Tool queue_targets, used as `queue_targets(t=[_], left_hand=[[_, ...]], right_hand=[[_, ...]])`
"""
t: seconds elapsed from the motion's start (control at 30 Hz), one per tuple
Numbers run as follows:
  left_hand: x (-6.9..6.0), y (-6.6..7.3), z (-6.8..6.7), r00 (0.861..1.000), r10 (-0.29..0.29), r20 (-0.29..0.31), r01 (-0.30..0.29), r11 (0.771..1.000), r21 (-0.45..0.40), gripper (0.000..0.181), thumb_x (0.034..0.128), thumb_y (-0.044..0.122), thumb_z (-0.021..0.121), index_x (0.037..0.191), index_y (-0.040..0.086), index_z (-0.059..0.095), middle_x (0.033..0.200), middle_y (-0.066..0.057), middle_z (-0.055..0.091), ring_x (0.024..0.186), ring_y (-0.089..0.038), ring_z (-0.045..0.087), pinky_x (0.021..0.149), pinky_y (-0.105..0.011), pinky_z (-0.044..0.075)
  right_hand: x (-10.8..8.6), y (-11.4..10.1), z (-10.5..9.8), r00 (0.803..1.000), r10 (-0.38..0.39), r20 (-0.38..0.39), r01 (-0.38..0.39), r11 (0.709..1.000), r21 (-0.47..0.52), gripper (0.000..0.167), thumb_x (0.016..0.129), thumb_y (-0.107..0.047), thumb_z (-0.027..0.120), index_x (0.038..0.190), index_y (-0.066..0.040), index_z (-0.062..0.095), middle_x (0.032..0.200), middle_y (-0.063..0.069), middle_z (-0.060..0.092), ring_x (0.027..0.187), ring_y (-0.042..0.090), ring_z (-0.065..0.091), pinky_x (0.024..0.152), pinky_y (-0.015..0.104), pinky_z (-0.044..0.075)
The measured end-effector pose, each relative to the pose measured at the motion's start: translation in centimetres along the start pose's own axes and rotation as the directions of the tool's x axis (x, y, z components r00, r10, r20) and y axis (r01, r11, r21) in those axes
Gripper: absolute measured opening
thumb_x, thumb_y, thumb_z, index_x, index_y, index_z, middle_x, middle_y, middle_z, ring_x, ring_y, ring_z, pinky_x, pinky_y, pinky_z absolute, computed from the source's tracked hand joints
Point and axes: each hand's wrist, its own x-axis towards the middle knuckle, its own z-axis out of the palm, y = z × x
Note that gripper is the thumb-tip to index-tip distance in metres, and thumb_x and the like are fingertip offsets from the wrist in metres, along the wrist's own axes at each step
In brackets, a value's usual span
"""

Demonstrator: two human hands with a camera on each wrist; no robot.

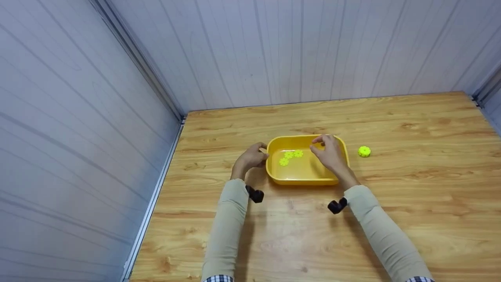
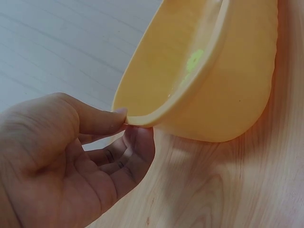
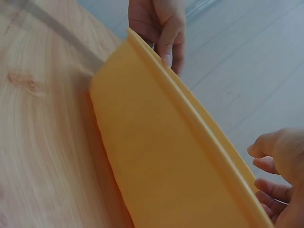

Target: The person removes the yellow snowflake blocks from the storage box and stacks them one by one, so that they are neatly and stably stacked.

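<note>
A yellow tub (image 1: 301,181) stands on the wooden table, with several flat yellow-green flower-shaped pieces (image 1: 289,154) lying in its left half. My left hand (image 1: 250,158) is at the tub's left end; in the left wrist view the thumb and fingers of that hand (image 2: 71,152) pinch the rim of the tub (image 2: 213,104). Over the tub's right part is my right hand (image 1: 330,154), its thumb and fingertips apart with nothing visible between them. The right wrist view has this hand (image 3: 280,175) beside the rim of the tub (image 3: 166,142), fingers slightly bent.
Right of the tub, a yellow-green flower-shaped piece or stack (image 1: 364,151) sits on the wooden table (image 1: 415,188). Pale panelled walls (image 1: 250,51) rise behind the table and along its left side. A black device is attached at each wrist.
</note>
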Motion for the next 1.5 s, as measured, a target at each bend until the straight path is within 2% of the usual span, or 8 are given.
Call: queue_targets(t=[0.23, 0.57, 0.77, 0.93, 1.07, 1.17, 1.3, 1.5], left_hand=[[-0.1, 0.1, 0.0, 1.000, 0.009, -0.007, -0.009, 1.000, 0.015, 0.038, 0.0977, 0.010, 0.049, 0.135, 0.005, 0.045, 0.091, -0.007, 0.053, 0.076, -0.015, 0.054, 0.088, -0.040, 0.051], [-0.1, 0.1, 0.1, 1.000, 0.005, -0.008, -0.005, 1.000, 0.007, 0.038, 0.0977, 0.010, 0.050, 0.135, 0.006, 0.045, 0.096, -0.009, 0.053, 0.078, -0.016, 0.056, 0.085, -0.037, 0.053], [-0.2, 0.1, 0.2, 1.000, 0.014, -0.009, -0.014, 1.000, 0.012, 0.037, 0.0973, 0.010, 0.050, 0.134, 0.006, 0.045, 0.100, -0.011, 0.054, 0.079, -0.017, 0.056, 0.086, -0.039, 0.052], [-0.1, -0.1, 0.2, 1.000, 0.017, -0.012, -0.017, 1.000, 0.003, 0.037, 0.0967, 0.010, 0.050, 0.133, 0.006, 0.046, 0.097, -0.010, 0.054, 0.078, -0.017, 0.056, 0.086, -0.038, 0.052], [-0.2, -0.1, 0.2, 1.000, 0.013, -0.012, -0.013, 1.000, 0.007, 0.037, 0.0967, 0.009, 0.050, 0.134, 0.005, 0.046, 0.096, -0.009, 0.054, 0.078, -0.016, 0.055, 0.082, -0.035, 0.052], [-0.1, -0.1, 0.1, 1.000, 0.011, -0.015, -0.010, 1.000, 0.006, 0.038, 0.0968, 0.009, 0.050, 0.134, 0.006, 0.046, 0.096, -0.008, 0.052, 0.080, -0.018, 0.054, 0.084, -0.037, 0.052], [-0.1, -0.1, 0.0, 1.000, 0.006, -0.017, -0.006, 1.000, 0.003, 0.038, 0.0971, 0.009, 0.049, 0.135, 0.006, 0.045, 0.094, -0.008, 0.051, 0.080, -0.019, 0.053, 0.088, -0.040, 0.051], [0.0, 0.0, 0.0, 1.000, 0.004, -0.013, -0.004, 1.000, 0.012, 0.038, 0.0967, 0.010, 0.050, 0.135, 0.006, 0.045, 0.093, -0.007, 0.051, 0.080, -0.019, 0.053, 0.084, -0.037, 0.051]], right_hand=[[0.5, 0.1, 0.9, 0.993, 0.042, 0.110, -0.038, 0.998, -0.039, 0.027, 0.092, -0.019, 0.063, 0.109, 0.001, 0.059, 0.117, 0.022, 0.051, 0.111, 0.038, 0.047, 0.095, 0.049, 0.040], [0.8, 0.3, 1.7, 0.956, 0.133, 0.260, -0.091, 0.982, -0.165, 0.037, 0.092, -0.023, 0.062, 0.124, -0.004, 0.057, 0.123, 0.021, 0.047, 0.117, 0.038, 0.042, 0.097, 0.050, 0.039], [0.9, 0.1, 1.8, 0.946, 0.117, 0.301, -0.034, 0.962, -0.269, 0.041, 0.092, -0.024, 0.063, 0.129, -0.007, 0.057, 0.118, 0.020, 0.051, 0.110, 0.036, 0.043, 0.093, 0.048, 0.036], [1.0, -0.1, 2.3, 0.940, 0.107, 0.324, 0.010, 0.941, -0.340, 0.043, 0.092, -0.025, 0.062, 0.131, -0.008, 0.057, 0.124, 0.020, 0.051, 0.113, 0.036, 0.041, 0.097, 0.049, 0.032], [1.1, -0.3, 2.8, 0.934, 0.125, 0.334, 0.007, 0.930, -0.367, 0.046, 0.091, -0.024, 0.063, 0.134, -0.008, 0.055, 0.126, 0.020, 0.047, 0.111, 0.036, 0.038, 0.097, 0.048, 0.032], [1.1, -0.4, 3.0, 0.935, 0.126, 0.330, 0.009, 0.926, -0.378, 0.046, 0.089, -0.023, 0.065, 0.132, -0.008, 0.057, 0.125, 0.020, 0.045, 0.110, 0.036, 0.038, 0.096, 0.048, 0.032], [1.1, -0.6, 3.1, 0.937, 0.111, 0.333, 0.036, 0.913, -0.406, 0.039, 0.087, -0.022, 0.069, 0.122, -0.008, 0.062, 0.122, 0.021, 0.045, 0.109, 0.038, 0.038, 0.094, 0.049, 0.032], [0.8, -0.6, 2.9, 0.933, 0.117, 0.340, 0.037, 0.909, -0.415, 0.030, 0.084, -0.020, 0.073, 0.106, -0.005, 0.061, 0.114, 0.019, 0.045, 0.105, 0.037, 0.037, 0.091, 0.048, 0.032]])
